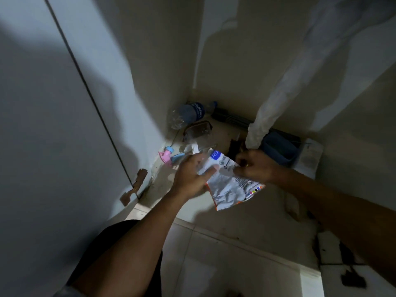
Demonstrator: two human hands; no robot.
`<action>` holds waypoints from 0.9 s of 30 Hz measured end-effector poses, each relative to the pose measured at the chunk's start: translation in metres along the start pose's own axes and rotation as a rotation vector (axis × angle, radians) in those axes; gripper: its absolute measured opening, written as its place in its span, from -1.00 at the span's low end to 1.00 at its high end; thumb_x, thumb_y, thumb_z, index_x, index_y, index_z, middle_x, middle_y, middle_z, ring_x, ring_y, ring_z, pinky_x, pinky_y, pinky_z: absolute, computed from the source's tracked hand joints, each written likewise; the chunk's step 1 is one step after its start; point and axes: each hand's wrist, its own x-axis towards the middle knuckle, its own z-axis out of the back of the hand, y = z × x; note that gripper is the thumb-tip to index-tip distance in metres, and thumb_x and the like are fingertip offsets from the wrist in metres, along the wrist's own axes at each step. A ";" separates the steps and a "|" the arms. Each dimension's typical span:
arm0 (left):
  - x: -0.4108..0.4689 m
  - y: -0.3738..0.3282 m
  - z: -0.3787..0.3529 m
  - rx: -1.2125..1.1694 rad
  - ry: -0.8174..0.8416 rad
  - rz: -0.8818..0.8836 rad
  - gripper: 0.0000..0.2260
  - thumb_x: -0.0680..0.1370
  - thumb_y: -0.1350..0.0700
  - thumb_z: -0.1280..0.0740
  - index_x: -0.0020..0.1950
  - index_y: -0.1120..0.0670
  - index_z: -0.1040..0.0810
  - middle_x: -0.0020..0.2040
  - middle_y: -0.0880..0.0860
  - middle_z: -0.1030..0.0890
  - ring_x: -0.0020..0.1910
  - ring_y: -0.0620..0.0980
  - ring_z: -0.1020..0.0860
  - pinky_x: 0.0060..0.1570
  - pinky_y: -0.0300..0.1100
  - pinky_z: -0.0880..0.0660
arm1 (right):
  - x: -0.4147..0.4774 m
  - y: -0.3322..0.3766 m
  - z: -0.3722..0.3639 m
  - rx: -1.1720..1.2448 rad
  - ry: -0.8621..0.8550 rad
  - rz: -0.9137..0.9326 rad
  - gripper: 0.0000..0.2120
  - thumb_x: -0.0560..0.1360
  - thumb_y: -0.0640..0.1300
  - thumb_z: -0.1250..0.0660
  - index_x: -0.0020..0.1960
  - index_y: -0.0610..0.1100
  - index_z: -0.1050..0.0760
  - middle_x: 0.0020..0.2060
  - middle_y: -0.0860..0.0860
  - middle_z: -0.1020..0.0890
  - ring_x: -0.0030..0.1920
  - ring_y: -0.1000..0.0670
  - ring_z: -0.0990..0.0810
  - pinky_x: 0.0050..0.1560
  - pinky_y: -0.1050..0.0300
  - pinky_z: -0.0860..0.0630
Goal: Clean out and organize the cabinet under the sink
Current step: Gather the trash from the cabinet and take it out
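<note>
Both my hands hold a crumpled white plastic packet (227,185) with blue and orange print, just above the cabinet floor (246,215). My left hand (192,179) grips its left edge, thumb lying across the front. My right hand (255,166) pinches its upper right edge with curled fingers. Behind the packet the cabinet is dim. A clear water bottle (190,114) with a blue label lies in the back left corner. A clear lidded container (197,131) sits in front of it. A pink and blue item (167,155) lies by the left wall.
A white wrapped drain pipe (276,99) runs down from upper right to the floor. A blue tub (278,148) and a white box (308,157) sit behind my right hand. The open cabinet door (53,125) stands at left. Dark stains mark the floor at right.
</note>
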 end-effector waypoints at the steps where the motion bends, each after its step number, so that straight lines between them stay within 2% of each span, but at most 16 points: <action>1: -0.004 -0.002 -0.004 -0.041 0.130 0.025 -0.17 0.38 -0.38 -0.52 0.57 -0.06 -0.45 0.46 -0.08 -0.56 0.41 -0.09 -0.55 0.37 -0.10 -0.54 | -0.001 0.003 0.001 0.113 0.019 0.030 -0.78 0.54 -0.11 -0.48 -0.16 -0.24 -0.58 -0.24 -0.22 -0.62 -0.20 -0.08 -0.60 -0.16 0.02 -0.49; 2: -0.007 -0.004 -0.008 -0.064 0.236 0.066 -0.01 0.31 -0.44 -0.56 0.64 -0.11 -0.32 0.55 -0.11 -0.48 0.48 -0.10 -0.49 0.46 -0.06 -0.49 | -0.003 0.007 0.003 0.211 0.059 0.062 -0.81 0.56 -0.15 -0.47 -0.11 -0.27 -0.59 -0.23 -0.23 -0.63 -0.21 -0.05 -0.58 -0.14 0.00 -0.49; 4: -0.015 -0.005 -0.011 -0.098 0.352 0.135 0.13 0.17 -0.45 -0.63 0.63 -0.17 -0.26 0.50 -0.18 -0.53 0.44 -0.12 -0.54 0.45 -0.03 -0.52 | -0.005 0.018 0.002 0.324 0.135 0.117 -0.87 0.59 -0.26 -0.42 0.01 -0.35 -0.59 -0.13 -0.25 -0.67 -0.15 -0.13 -0.61 -0.08 -0.11 -0.54; 6: -0.018 -0.005 -0.013 -0.128 0.385 0.185 -0.03 0.14 -0.38 -0.69 0.47 -0.18 -0.42 0.29 -0.21 -0.69 0.25 -0.17 -0.68 0.33 -0.02 -0.62 | -0.007 0.024 -0.002 0.377 0.162 0.136 -0.85 0.61 -0.29 -0.38 0.09 -0.40 -0.56 -0.01 -0.30 -0.69 -0.06 -0.24 -0.67 0.01 -0.19 -0.59; 7: -0.019 -0.006 -0.013 -0.128 0.369 0.205 -0.16 0.17 -0.32 -0.70 0.37 -0.16 -0.50 0.20 -0.20 -0.73 0.16 -0.17 -0.71 0.26 0.00 -0.66 | -0.008 0.025 -0.004 0.402 0.161 0.128 -0.85 0.61 -0.28 -0.38 0.09 -0.39 -0.56 -0.03 -0.26 -0.70 -0.09 -0.21 -0.68 -0.03 -0.14 -0.60; 9: -0.022 -0.009 -0.008 -0.043 0.288 0.240 -0.39 0.26 -0.23 -0.68 0.23 -0.10 -0.58 0.08 -0.13 -0.76 0.05 -0.12 -0.74 0.11 0.01 -0.71 | -0.010 0.028 -0.010 0.457 0.145 0.108 -0.86 0.60 -0.25 -0.41 0.06 -0.35 -0.60 -0.15 -0.11 -0.71 -0.18 -0.02 -0.68 -0.16 0.08 -0.60; 11: -0.022 -0.012 -0.002 0.142 0.243 0.276 -0.51 0.37 -0.15 -0.64 0.21 -0.03 -0.62 0.09 -0.06 -0.75 0.04 -0.03 -0.73 0.04 0.02 -0.71 | -0.010 0.028 -0.013 0.461 0.071 0.068 -0.88 0.58 -0.18 -0.45 0.02 -0.24 -0.66 -0.20 -0.02 -0.73 -0.21 0.03 -0.70 -0.20 0.17 -0.60; 13: -0.024 -0.011 0.008 0.326 0.166 0.328 -0.55 0.45 -0.10 -0.59 0.25 0.06 -0.64 0.15 0.04 -0.74 0.10 0.08 -0.72 0.14 0.03 -0.68 | -0.003 0.029 -0.014 0.364 -0.031 0.064 -0.90 0.58 -0.15 -0.43 0.05 -0.14 -0.69 -0.13 -0.03 -0.75 -0.10 -0.02 -0.73 -0.14 0.23 -0.63; 15: -0.025 -0.010 0.023 0.448 0.085 0.393 -0.62 0.52 -0.05 -0.51 0.25 0.11 -0.62 0.15 0.10 -0.71 0.13 0.13 -0.70 0.14 -0.01 -0.66 | 0.007 0.025 -0.016 0.123 -0.103 0.090 -0.82 0.57 -0.16 -0.43 0.15 -0.16 -0.66 -0.01 -0.07 -0.74 0.02 -0.05 -0.71 0.05 0.15 -0.64; 17: -0.028 -0.007 0.038 0.528 0.071 0.457 -0.68 0.55 0.01 -0.44 0.24 0.13 -0.60 0.14 0.12 -0.69 0.12 0.13 -0.68 0.04 -0.07 -0.63 | 0.021 0.023 -0.021 -0.123 -0.111 0.113 -0.73 0.55 -0.14 -0.44 0.22 -0.18 -0.62 0.10 -0.08 -0.71 0.08 -0.07 -0.68 0.14 -0.02 -0.62; 20: -0.034 -0.005 0.052 0.631 0.135 0.495 -0.79 0.55 0.10 -0.39 0.16 0.11 -0.55 0.10 0.08 -0.67 0.11 0.11 -0.66 -0.20 -0.18 -0.48 | 0.045 0.034 -0.035 -0.298 -0.040 0.225 -0.68 0.53 -0.16 -0.42 0.27 -0.15 -0.59 0.16 -0.08 -0.66 0.10 -0.09 -0.67 0.12 -0.03 -0.61; 22: -0.037 -0.001 0.057 0.686 0.169 0.491 -0.90 0.54 0.16 -0.38 -0.01 0.09 -0.48 -0.12 0.02 -0.60 -0.11 0.02 -0.62 -0.39 -0.24 -0.35 | 0.066 0.048 -0.049 -0.406 0.042 0.299 -0.62 0.50 -0.19 -0.41 0.31 -0.09 -0.56 0.23 -0.08 -0.61 0.18 -0.10 -0.63 0.16 -0.02 -0.59; 24: -0.040 0.002 0.062 0.737 0.152 0.489 -0.89 0.52 0.19 -0.36 -0.14 0.08 -0.45 -0.24 0.01 -0.53 -0.23 -0.04 -0.57 -0.43 -0.27 -0.28 | 0.087 0.058 -0.067 -0.470 0.131 0.291 -0.41 0.46 -0.13 -0.47 0.46 -0.03 -0.42 0.36 -0.07 -0.52 0.31 -0.10 -0.56 0.26 -0.02 -0.56; 27: -0.044 0.005 0.068 0.801 0.123 0.489 -0.86 0.48 0.20 -0.35 -0.21 0.04 -0.43 -0.19 0.04 -0.57 -0.09 0.05 -0.65 -0.30 -0.23 -0.38 | 0.107 0.056 -0.097 -0.615 0.290 0.253 -0.02 0.34 -0.01 -0.58 0.62 0.07 -0.12 0.46 -0.13 -0.36 0.42 -0.15 -0.47 0.36 -0.07 -0.50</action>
